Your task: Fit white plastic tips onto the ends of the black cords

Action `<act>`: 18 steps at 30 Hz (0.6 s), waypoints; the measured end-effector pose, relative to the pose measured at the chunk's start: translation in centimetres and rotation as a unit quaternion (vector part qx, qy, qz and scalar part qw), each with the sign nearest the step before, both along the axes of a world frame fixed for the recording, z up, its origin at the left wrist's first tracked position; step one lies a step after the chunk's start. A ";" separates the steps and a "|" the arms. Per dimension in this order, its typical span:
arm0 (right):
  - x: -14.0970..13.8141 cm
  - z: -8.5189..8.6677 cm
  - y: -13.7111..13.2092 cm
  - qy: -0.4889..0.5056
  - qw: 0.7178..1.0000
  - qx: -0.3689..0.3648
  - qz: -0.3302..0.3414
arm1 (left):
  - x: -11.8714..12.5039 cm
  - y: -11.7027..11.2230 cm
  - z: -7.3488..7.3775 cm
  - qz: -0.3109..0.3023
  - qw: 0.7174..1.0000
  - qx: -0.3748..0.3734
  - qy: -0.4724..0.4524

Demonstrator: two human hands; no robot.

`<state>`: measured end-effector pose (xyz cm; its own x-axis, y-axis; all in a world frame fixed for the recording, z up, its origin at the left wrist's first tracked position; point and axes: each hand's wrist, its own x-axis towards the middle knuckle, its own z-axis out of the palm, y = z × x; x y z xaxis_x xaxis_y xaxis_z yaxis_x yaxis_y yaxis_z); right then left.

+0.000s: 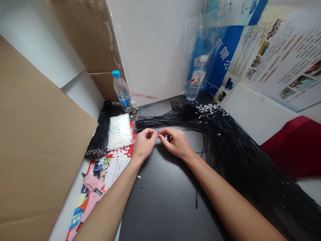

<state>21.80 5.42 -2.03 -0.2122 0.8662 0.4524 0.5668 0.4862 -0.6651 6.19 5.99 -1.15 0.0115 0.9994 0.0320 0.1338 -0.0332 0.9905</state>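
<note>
My left hand (144, 142) and my right hand (175, 142) meet above the black tabletop (163, 201), fingers pinched together at a point between them. They appear to hold the end of a thin black cord and a tiny piece; the piece is too small to make out. A large fan of black cords (240, 150) with white tips (209, 108) spreads to the right of my right hand. A tied bundle of black cords (100, 134) and a bag of small white pieces (119, 131) lie left of my left hand.
Loose white pieces (120, 156) are scattered on a colourful printed sheet (105, 170). A pink tool (92, 187) lies at the sheet's lower left. Two water bottles (122, 90) (197, 82) stand at the back. Cardboard (37, 140) leans at left. Red cloth (296, 144) at right.
</note>
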 end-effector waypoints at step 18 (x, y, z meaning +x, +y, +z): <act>0.6 0.9 0.5 0.215 0.965 -0.141 0.054 | -0.3 0.0 0.8 -0.088 0.948 -0.178 -0.248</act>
